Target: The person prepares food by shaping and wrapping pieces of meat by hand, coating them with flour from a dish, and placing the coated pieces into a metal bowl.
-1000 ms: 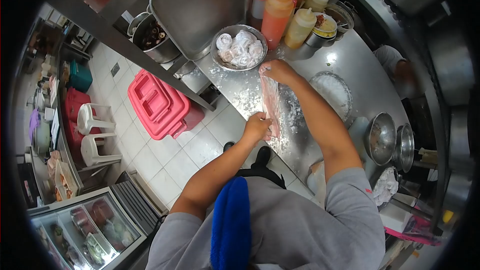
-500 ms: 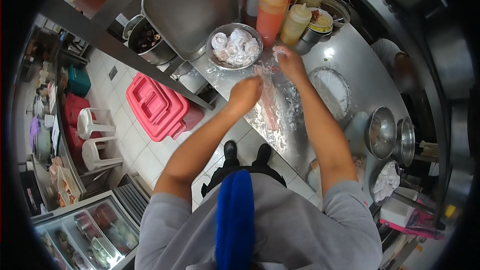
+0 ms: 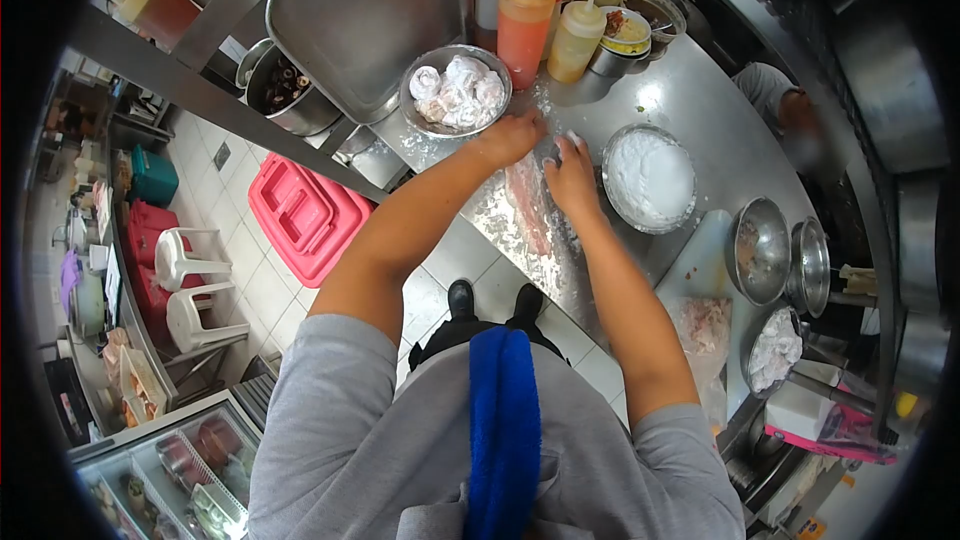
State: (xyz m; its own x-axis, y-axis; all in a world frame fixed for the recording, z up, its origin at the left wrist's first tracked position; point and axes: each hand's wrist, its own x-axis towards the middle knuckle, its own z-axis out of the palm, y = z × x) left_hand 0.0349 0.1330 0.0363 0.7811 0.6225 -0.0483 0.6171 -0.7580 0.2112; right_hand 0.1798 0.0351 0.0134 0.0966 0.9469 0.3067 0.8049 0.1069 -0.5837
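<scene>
A thin strip of pale pink meat [image 3: 528, 208] lies on the floured steel counter [image 3: 640, 90]. At the strip's far end is my left hand [image 3: 512, 136], its fingers bent; whatever is under them is hidden. Just right of it, my right hand [image 3: 571, 172] has a small white piece at its fingertips, too small to name. A metal bowl [image 3: 408, 100] of several white-floured rolls [image 3: 462, 90] stands beyond my left hand. Right of my right hand sits a round bowl of white powder [image 3: 650, 178].
Squeeze bottles [image 3: 526, 25] and small containers stand at the counter's back. At the right are a cutting board [image 3: 700, 255] with bagged meat and metal bowls [image 3: 760, 250]. A pink lidded bin [image 3: 305, 215] is on the floor at left. Another person's arm [image 3: 797, 112] shows at far right.
My left hand has moved from the strip's near end to its far end, beside my right hand. My right hand has let go of the strip's end and shifted right. The strip now lies flat.
</scene>
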